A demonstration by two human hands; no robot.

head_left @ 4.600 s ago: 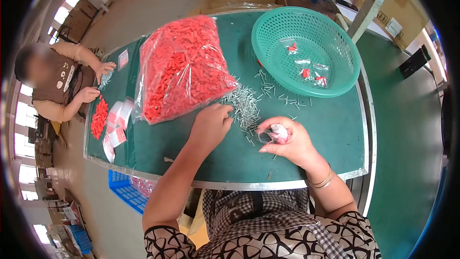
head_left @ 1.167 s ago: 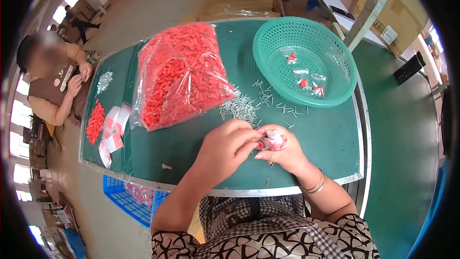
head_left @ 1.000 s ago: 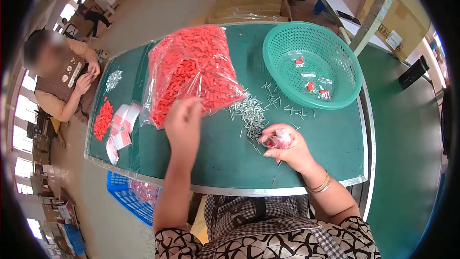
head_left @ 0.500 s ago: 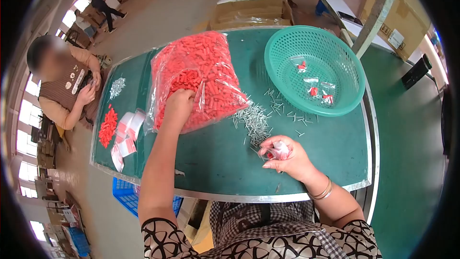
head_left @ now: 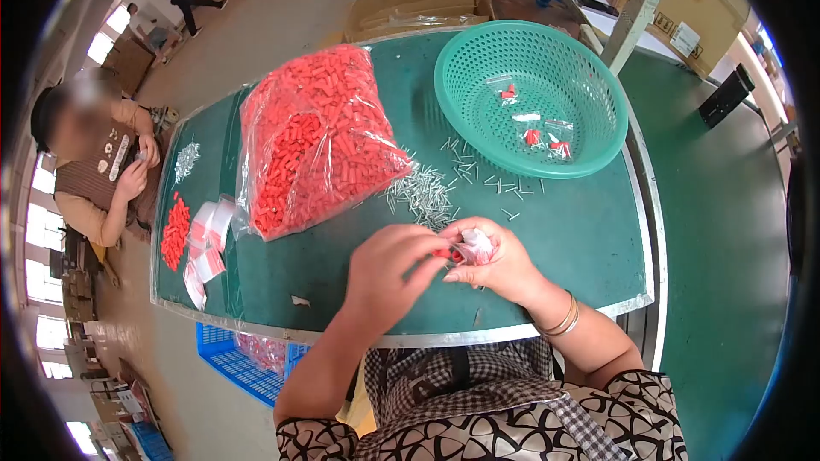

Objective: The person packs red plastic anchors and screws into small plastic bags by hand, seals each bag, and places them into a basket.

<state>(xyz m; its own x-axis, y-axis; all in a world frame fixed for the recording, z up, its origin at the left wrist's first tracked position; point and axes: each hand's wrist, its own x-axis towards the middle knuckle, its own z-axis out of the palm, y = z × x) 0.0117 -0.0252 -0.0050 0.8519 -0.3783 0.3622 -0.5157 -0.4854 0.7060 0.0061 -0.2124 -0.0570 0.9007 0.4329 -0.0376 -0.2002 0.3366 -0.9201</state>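
"How are our hands placed?"

"Our left hand is nearly closed, its fingertips pinching a red plug at the mouth of the small plastic bag."

"And our right hand?"

"We have it half curled, thumb and fingers around that bag, above the green table. Just beyond our hands lie the silvery screws, beside our big bag of red plugs."
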